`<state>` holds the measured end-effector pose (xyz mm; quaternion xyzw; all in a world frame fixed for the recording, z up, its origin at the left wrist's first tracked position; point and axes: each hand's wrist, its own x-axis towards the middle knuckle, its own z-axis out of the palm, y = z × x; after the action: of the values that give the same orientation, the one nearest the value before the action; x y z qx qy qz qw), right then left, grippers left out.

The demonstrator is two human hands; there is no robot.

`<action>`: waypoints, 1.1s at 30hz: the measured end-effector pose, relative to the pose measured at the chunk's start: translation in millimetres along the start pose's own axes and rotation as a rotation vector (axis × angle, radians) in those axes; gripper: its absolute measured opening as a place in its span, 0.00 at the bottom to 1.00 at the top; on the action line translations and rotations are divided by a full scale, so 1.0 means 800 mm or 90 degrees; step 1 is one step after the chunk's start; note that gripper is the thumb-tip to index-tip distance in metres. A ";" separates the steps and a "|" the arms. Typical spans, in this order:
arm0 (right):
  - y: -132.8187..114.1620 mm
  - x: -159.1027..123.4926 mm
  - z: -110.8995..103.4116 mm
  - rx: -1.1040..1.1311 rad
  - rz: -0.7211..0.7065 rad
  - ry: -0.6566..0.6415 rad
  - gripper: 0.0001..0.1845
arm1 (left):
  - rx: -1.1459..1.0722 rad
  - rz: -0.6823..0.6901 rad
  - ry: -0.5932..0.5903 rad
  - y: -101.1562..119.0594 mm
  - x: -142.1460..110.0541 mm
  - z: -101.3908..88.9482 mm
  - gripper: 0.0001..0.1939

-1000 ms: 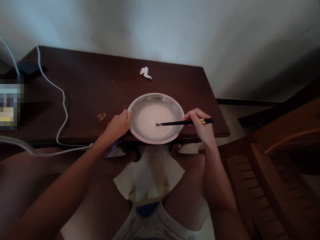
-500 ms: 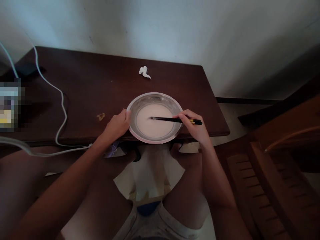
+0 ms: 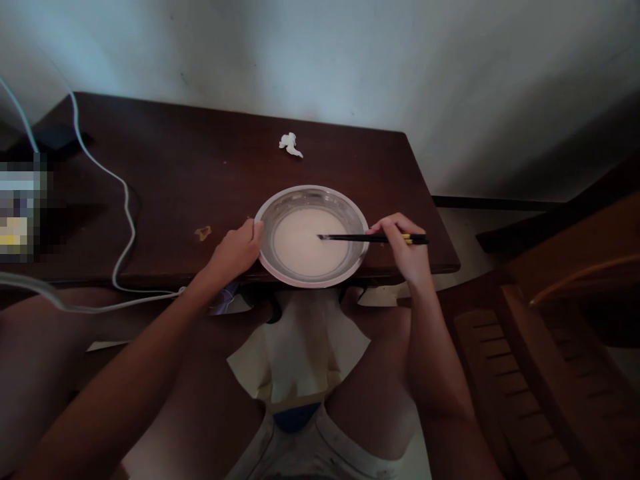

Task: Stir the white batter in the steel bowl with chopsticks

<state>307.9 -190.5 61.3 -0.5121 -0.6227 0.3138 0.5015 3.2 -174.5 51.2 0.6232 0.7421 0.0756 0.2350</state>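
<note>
A round metal basin (image 3: 359, 257) stands at the front edge of the dark wooden table, with a pale, milky liquid or batter (image 3: 305, 243) in it. My left hand (image 3: 240, 247) grips the basin's left rim, thumb on top. Black chopsticks (image 3: 350, 238) with a yellow band are held in my right hand (image 3: 403, 243), just beyond the basin's right rim. They lie nearly level across that rim, and their whitened tips are over or in the pale mixture; which of the two I cannot tell.
Crumpled white tissue (image 3: 290, 145) lies behind the basin. A small brownish scrap (image 3: 203, 233) is left of my left hand. A white cable (image 3: 127, 213) runs along the table's left side, near a blurred-out object (image 3: 17, 213). At right stands a slatted wooden chair (image 3: 500, 353).
My right hand has drawn the chopsticks to the right, so their tips have shifted from left of the basin's middle to right of it. The left hand keeps its hold on the rim.
</note>
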 end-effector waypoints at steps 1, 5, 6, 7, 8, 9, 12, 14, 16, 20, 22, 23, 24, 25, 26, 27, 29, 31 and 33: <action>0.000 0.000 -0.001 0.017 0.020 0.024 0.20 | 0.003 -0.004 -0.004 0.000 0.000 0.000 0.24; -0.002 -0.002 0.003 0.042 0.035 -0.059 0.18 | 0.016 -0.012 -0.015 0.001 0.001 0.000 0.24; -0.002 -0.002 0.004 0.032 0.019 -0.094 0.17 | 0.018 -0.012 -0.015 0.000 0.001 0.000 0.25; -0.003 -0.001 0.005 0.019 0.001 -0.117 0.15 | 0.021 -0.011 -0.016 0.000 0.001 0.000 0.25; -0.002 -0.001 0.005 0.007 -0.011 -0.119 0.15 | 0.023 -0.012 -0.017 0.000 0.002 0.000 0.25; -0.001 -0.001 0.004 0.001 -0.012 -0.101 0.15 | 0.026 -0.013 -0.017 0.000 0.002 0.000 0.25; 0.001 0.000 -0.002 0.022 0.027 0.001 0.17 | 0.025 -0.012 -0.013 -0.001 0.002 0.000 0.24; 0.001 -0.001 -0.002 0.048 0.050 0.007 0.19 | 0.021 -0.010 -0.009 -0.002 0.002 0.001 0.23; 0.000 -0.002 0.002 0.053 0.044 -0.058 0.18 | 0.019 -0.009 -0.007 -0.002 0.002 0.001 0.23; -0.001 -0.001 0.006 0.007 -0.001 -0.122 0.15 | 0.017 -0.014 -0.012 -0.001 0.001 0.000 0.23; 0.001 0.000 0.002 0.004 0.002 -0.070 0.16 | 0.013 -0.009 -0.011 0.000 0.000 0.000 0.24; 0.001 -0.001 0.001 0.013 0.010 -0.046 0.16 | 0.010 -0.007 -0.010 0.001 0.000 0.000 0.23; 0.001 -0.001 0.000 0.027 0.018 -0.037 0.17 | 0.009 -0.007 -0.009 0.001 0.000 0.000 0.23; 0.001 -0.001 0.000 0.042 0.022 -0.042 0.17 | 0.009 -0.008 -0.009 0.001 0.000 0.000 0.23; 0.000 -0.002 0.002 0.051 0.019 -0.062 0.17 | 0.010 -0.011 -0.010 0.002 0.000 -0.001 0.23; -0.001 -0.002 0.004 0.053 0.009 -0.091 0.16 | 0.011 -0.012 -0.010 0.002 0.000 -0.001 0.23; -0.002 -0.002 0.007 0.034 -0.015 -0.139 0.14 | 0.014 -0.010 -0.011 0.002 0.001 0.000 0.23; -0.002 -0.001 0.007 0.012 -0.025 -0.124 0.14 | 0.014 -0.009 -0.012 0.000 0.002 0.000 0.23; 0.000 -0.001 0.003 0.017 -0.008 -0.058 0.15 | 0.002 -0.002 -0.013 -0.001 0.002 0.001 0.23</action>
<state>305.8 -190.8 60.6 -0.4867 -0.6440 0.3419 0.4811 2.3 -173.6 50.0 0.6232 0.7408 0.0674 0.2415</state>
